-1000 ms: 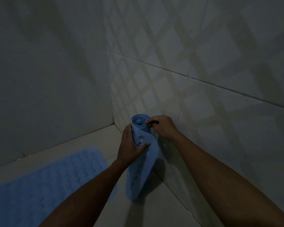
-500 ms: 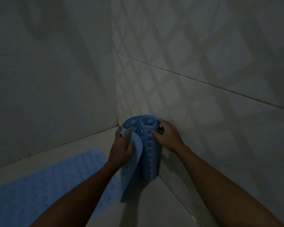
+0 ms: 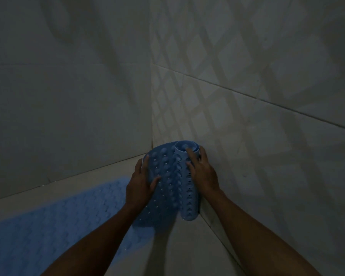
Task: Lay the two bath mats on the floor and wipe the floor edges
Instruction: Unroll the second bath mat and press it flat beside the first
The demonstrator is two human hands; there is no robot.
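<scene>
A blue bath mat point(image 3: 168, 188), half unrolled, stands on end in the corner of the tiled floor point(image 3: 187, 248), its coil against the wall point(image 3: 267, 136) at 3 o'clock. The right hand point(image 3: 202, 173) grips the rolled part, fingers curled over its top. The left hand point(image 3: 140, 183) clasps the loose edge at 9 o'clock. A second blue mat point(image 3: 54, 222) lies flat at 8 o'clock.

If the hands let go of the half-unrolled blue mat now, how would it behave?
The half-unrolled mat looks floppy: its freed flap bends where the left hand grips it. The coil under the right hand stands on end, so it would probably curl back or tip over.
</scene>
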